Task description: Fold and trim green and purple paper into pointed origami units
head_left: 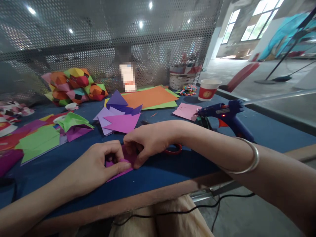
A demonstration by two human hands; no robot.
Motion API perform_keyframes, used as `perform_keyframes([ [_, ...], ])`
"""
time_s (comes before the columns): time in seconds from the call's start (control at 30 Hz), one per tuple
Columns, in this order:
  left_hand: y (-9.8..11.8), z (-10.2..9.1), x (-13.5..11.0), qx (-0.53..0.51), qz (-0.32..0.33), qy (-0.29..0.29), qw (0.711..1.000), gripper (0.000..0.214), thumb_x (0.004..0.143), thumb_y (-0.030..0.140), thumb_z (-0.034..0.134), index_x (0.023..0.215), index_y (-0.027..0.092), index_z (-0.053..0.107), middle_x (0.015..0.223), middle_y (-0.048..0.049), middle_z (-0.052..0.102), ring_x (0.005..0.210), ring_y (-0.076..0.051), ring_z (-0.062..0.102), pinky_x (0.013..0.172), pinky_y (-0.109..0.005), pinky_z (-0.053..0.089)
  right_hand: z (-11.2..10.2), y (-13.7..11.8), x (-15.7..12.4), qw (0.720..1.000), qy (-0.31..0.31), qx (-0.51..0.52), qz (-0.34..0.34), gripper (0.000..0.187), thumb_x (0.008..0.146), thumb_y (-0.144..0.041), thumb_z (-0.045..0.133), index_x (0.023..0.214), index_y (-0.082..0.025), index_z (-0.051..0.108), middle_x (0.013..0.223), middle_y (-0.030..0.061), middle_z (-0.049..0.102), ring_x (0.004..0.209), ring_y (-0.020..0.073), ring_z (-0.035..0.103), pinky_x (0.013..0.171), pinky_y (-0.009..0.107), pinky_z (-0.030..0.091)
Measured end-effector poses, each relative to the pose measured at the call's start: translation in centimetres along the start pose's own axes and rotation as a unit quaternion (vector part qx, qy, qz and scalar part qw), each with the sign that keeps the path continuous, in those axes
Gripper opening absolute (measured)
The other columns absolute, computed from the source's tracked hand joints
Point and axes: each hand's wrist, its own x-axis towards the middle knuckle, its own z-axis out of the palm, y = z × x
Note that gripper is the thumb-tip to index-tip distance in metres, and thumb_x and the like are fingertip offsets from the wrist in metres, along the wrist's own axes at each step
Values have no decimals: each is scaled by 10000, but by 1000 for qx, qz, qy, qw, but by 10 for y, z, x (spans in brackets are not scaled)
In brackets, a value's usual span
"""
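My left hand (98,166) and my right hand (148,140) meet over a small folded magenta paper piece (122,166) lying on the blue table top (168,168) near its front edge. Both hands pinch and press the paper, fingers curled onto it. Much of the piece is hidden under my fingers. A silver bangle (248,158) circles my right wrist. Just behind my right hand, red scissor handles (174,150) peek out.
Folded purple paper units (118,117) lie behind my hands. Green and magenta sheets (41,140) sit left, orange and green sheets (151,97) at the back, a pink sheet (187,111) and blue glue gun (228,115) right. A paper cup (208,89) and colourful paper balls (74,85) stand by the mesh.
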Motion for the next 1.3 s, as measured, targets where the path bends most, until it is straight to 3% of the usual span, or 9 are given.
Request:
perform_keyframes([
  [0.47, 2, -2, 0, 4, 29, 3, 1000, 425, 928, 545, 737, 641, 246, 644, 648, 33, 670, 593, -159, 570, 564, -287, 390, 1, 3, 2, 999, 1, -33, -6, 306, 928, -139, 979, 981, -180, 681, 921, -48, 712, 833, 141, 647, 716, 251, 471],
  [0.83, -1, 1, 4, -7, 22, -12, 1000, 362, 891, 509, 728, 658, 244, 648, 696, 17, 713, 633, -174, 610, 589, -299, 418, -1, -7, 3, 997, -27, -65, 20, 237, 949, -119, 944, 1108, -157, 772, 1018, -15, 786, 888, 156, 680, 739, 248, 491],
  [1.03, -7, -3, 3, -7, 55, 40, 998, 216, 881, 421, 774, 824, 254, 650, 655, 78, 540, 580, -149, 457, 531, -276, 334, -1, -11, 0, 996, -31, -74, 32, 269, 970, -142, 920, 1191, -140, 766, 1080, 9, 799, 925, 168, 695, 751, 246, 492],
  [1.13, -10, -6, 1, -11, 90, 22, 996, 165, 955, 369, 743, 856, 252, 684, 702, 67, 596, 614, -151, 508, 571, -271, 383, -2, -13, -2, 994, -32, -87, 54, 286, 985, -196, 917, 1216, -153, 754, 1107, 20, 791, 929, 176, 688, 738, 252, 483],
  [1.3, -13, -8, -2, -2, 185, 23, 982, 175, 1076, 246, 658, 959, 265, 786, 962, 15, 729, 822, -156, 677, 757, -261, 503, -2, -12, -4, 995, -25, -81, 52, 279, 963, -214, 939, 1158, -179, 742, 1119, 27, 791, 947, 190, 695, 738, 270, 472],
])
